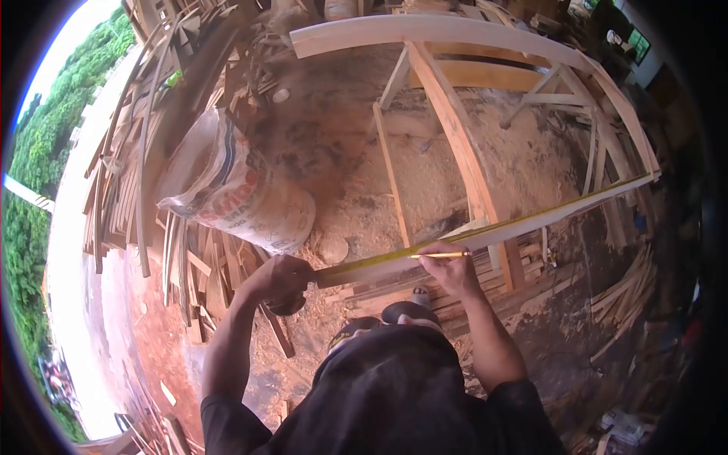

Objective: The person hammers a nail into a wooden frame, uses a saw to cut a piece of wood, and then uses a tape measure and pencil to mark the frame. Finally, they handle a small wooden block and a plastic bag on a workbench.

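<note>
One tape measure, one pencil, one long wooden strip, one printed sack, one wooden frame; two hands in view, both the person's own.

Left hand: fingers curled tight around the tape measure's case, which is mostly hidden under the palm. The yellow blade runs out of this hand along the top face of the wooden strip.

Right hand: fingers pinched together on the pencil, which lies almost level, its tip toward the left, resting on the strip beside the blade.

Strip: long axis runs from lower left to upper right, near end at the left hand, far end at the frame's right edge. It lies across the frame's slanted upright, just ahead of the person's knees.

Sack stands left of the frame against stacked wood offcuts. Sawdust covers the ground.
</note>
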A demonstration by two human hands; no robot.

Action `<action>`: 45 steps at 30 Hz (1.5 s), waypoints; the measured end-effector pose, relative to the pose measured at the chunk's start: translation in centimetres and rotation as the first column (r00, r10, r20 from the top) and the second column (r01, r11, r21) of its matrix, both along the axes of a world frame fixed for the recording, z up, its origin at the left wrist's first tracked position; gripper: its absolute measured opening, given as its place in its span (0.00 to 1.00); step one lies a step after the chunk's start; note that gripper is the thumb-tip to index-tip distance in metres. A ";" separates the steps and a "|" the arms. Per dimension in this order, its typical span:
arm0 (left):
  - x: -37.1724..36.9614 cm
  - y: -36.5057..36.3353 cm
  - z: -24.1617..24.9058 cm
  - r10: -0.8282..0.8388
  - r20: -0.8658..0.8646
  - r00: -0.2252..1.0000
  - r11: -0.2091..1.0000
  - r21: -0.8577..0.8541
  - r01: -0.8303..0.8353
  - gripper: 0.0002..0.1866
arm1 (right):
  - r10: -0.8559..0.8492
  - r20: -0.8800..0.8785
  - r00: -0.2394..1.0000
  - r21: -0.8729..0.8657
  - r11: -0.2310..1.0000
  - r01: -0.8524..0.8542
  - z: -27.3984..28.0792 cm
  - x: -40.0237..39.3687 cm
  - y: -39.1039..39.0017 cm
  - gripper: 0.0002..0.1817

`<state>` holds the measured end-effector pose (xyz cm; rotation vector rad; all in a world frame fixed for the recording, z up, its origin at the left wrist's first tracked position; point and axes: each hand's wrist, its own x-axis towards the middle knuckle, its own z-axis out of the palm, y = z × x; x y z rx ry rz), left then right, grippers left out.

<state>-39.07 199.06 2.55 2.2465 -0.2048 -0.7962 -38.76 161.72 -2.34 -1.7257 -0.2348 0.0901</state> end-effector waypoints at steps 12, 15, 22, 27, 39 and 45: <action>1.5 0.4 -0.4 -0.020 -0.115 0.993 0.994 -0.113 0.007 0.07 | -0.001 0.016 1.000 -0.036 0.999 0.001 1.2 0.3 0.2 0.05; 1.4 0.5 -0.1 -0.018 -0.139 0.990 0.993 -0.114 0.002 0.09 | 0.002 0.027 1.000 -0.050 0.999 -0.001 1.2 0.4 0.2 0.05; 1.7 1.3 -1.5 -0.097 -0.042 0.994 0.986 -0.141 0.090 0.12 | 0.011 0.049 0.999 -0.050 0.999 -0.008 1.3 0.5 0.2 0.05; 1.6 0.5 -0.4 -0.090 -0.066 0.994 0.992 -0.092 0.083 0.11 | 0.015 0.012 1.000 -0.057 0.998 -0.014 1.3 0.4 0.0 0.05; 1.4 0.4 -0.5 -0.012 -0.109 0.994 0.999 -0.050 0.006 0.11 | 0.009 -0.002 1.000 -0.078 0.997 -0.009 1.9 0.4 0.0 0.06; 1.4 0.2 -0.2 0.057 -0.205 0.977 0.998 0.040 -0.050 0.12 | -0.025 0.112 0.993 -0.120 0.992 0.038 1.1 0.6 0.1 0.07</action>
